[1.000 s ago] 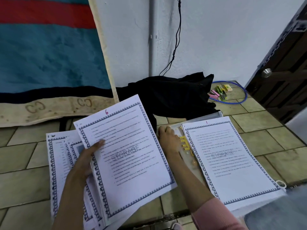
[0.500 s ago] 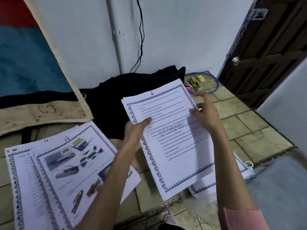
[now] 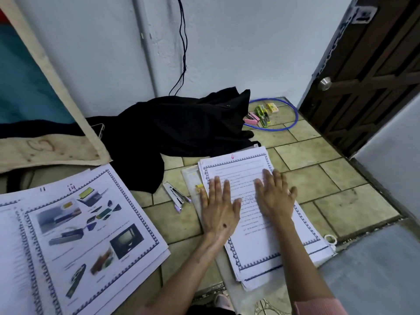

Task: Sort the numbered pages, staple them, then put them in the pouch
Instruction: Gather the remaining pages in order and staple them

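Hands, left (image 3: 218, 208) and right (image 3: 273, 196), lie flat with fingers straight on page 6 (image 3: 268, 237), gripping nothing. Stapler (image 3: 176, 195) at nine o'clock of the stack; page 14 (image 3: 91, 235) farther out

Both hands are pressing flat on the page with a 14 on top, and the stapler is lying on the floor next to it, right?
Not quite. In the head view, the left hand and right hand press flat on page 6. Page 14 lies untouched in the other pile. The stapler does lie on the floor beside it.
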The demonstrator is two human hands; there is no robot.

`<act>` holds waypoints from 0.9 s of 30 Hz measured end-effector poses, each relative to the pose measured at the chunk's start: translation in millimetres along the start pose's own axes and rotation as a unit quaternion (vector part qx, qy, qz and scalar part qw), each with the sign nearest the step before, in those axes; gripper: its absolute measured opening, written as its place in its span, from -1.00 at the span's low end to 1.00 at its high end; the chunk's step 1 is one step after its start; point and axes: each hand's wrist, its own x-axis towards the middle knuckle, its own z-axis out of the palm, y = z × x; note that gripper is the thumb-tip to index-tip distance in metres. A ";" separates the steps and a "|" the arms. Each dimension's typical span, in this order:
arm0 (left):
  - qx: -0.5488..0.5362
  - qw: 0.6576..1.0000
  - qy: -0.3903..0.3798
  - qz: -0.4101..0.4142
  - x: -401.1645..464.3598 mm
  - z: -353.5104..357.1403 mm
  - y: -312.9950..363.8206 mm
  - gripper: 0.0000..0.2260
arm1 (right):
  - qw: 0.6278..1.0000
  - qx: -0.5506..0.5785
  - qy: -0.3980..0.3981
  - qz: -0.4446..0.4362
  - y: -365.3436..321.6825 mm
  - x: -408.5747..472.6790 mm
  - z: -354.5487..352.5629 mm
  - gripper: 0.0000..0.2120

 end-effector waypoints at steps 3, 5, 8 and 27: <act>0.010 1.000 -0.007 -0.009 -3.2 -0.7 3.7 -0.19 | 1.000 -0.025 -0.001 -0.004 4.5 2.8 3.7 -0.47; 0.007 0.999 -0.027 -0.020 -2.0 -5.4 5.3 -0.18 | 0.999 -0.034 0.001 -0.002 4.5 3.8 4.4 -0.47; -0.035 0.998 -0.058 -0.020 1.7 -16.5 2.4 -0.19 | 0.999 -0.045 -0.001 0.012 -1.3 5.8 1.3 -0.48; -0.095 0.908 0.179 -0.366 -163.0 -107.7 -256.6 -0.24 | 0.867 -0.060 -0.108 -0.482 -212.0 -160.5 104.1 -0.46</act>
